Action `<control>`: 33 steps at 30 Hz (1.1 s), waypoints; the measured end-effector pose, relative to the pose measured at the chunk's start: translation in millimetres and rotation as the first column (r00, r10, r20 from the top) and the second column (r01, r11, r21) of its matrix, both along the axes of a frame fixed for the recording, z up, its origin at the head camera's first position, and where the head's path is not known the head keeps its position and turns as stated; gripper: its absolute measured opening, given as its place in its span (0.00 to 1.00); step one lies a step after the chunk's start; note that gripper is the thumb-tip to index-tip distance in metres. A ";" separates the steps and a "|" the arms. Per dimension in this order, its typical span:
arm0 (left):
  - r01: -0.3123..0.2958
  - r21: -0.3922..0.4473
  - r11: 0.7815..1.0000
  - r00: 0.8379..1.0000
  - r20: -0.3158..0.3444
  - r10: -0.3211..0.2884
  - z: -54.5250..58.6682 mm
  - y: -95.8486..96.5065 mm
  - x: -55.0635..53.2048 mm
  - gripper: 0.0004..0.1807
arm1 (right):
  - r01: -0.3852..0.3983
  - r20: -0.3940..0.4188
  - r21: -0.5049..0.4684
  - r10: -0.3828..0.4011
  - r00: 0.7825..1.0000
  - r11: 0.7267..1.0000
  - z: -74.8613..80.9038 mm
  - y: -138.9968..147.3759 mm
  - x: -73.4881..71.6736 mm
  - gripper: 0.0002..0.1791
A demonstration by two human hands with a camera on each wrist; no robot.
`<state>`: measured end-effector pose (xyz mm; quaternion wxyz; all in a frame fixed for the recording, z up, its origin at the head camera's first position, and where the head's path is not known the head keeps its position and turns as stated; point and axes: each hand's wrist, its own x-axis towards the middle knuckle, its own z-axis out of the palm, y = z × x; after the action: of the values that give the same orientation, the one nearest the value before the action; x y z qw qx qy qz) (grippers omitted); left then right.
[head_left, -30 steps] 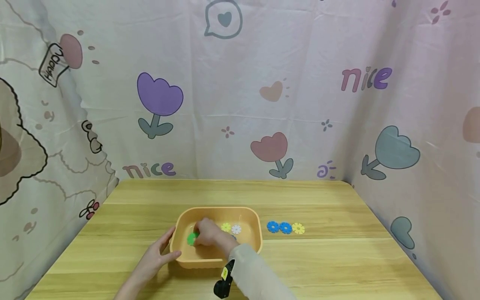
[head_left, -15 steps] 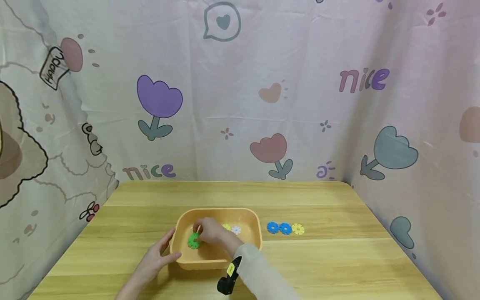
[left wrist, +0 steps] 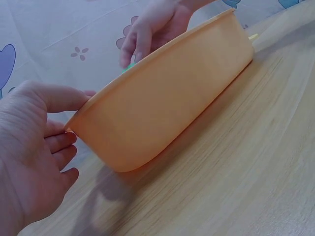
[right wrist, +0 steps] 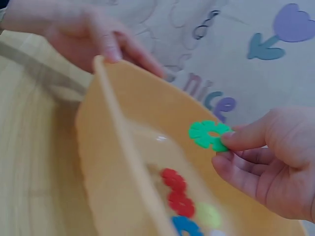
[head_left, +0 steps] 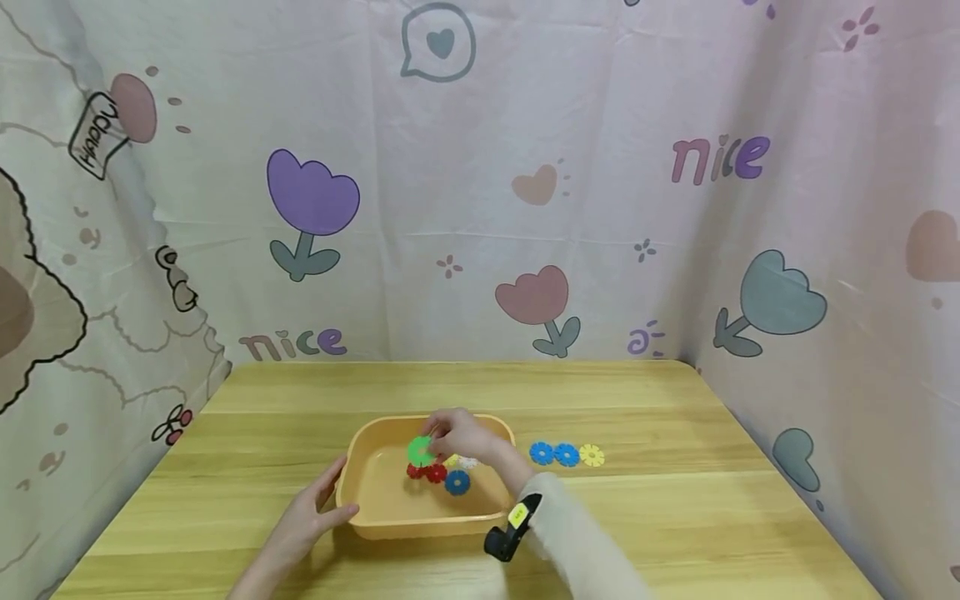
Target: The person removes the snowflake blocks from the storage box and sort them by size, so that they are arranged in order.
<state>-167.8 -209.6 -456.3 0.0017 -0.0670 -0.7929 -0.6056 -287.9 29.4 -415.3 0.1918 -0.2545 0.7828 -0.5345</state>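
Observation:
A green snowflake building disc (right wrist: pixel 209 134) is pinched between thumb and fingers of my right hand (head_left: pixel 465 437), over the inside of an orange-yellow plastic bin (head_left: pixel 420 527). My left hand (left wrist: pixel 34 142) grips the bin's left end at the rim, thumb and fingers spread around it. Inside lie two red discs (right wrist: pixel 178 194), a blue disc (head_left: pixel 457 482), a yellow disc (right wrist: pixel 208 215) and a white disc, the last two partly hidden behind the right hand in the head view.
Right of the bin, two blue discs (head_left: pixel 554 454) and a yellow disc (head_left: pixel 592 455) lie in a row on the wooden table (head_left: pixel 675 533). A printed curtain (head_left: pixel 450 192) hangs behind the table. A black camera (head_left: pixel 513 527) is strapped to the right wrist.
My right hand has lifted the green disc from the bin's left part and carried it rightward. Red and blue discs are now uncovered. The left hand stays on the bin.

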 end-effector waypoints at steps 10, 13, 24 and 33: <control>-0.003 -0.021 1.000 1.000 -0.006 0.003 0.5 0.3 0.1 0.41 | 0.107 0.074 -0.111 -0.100 0.992 0.988 16.3 56.3 -14.8 0.12; -0.003 -0.021 1.000 1.000 -0.009 0.003 0.1 0.2 0.5 0.41 | 0.164 0.105 -0.139 -0.150 0.983 0.977 16.0 73.4 -20.0 0.13; 0.009 -0.032 0.999 1.000 -0.013 -0.010 0.3 0.0 -0.2 0.41 | 0.338 0.143 -0.146 -0.318 0.937 0.930 3.8 146.3 -27.5 0.16; 0.013 -0.024 1.000 1.000 0.002 -0.013 -1.0 -0.7 -1.3 0.41 | 0.449 0.138 -0.089 -0.435 0.890 0.889 -8.7 205.6 -18.4 0.16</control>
<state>-169.1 -210.3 -457.3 -0.0037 -0.0717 -0.7996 -0.5963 -306.2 235.0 -424.0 0.0943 -0.0492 0.7748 -0.6231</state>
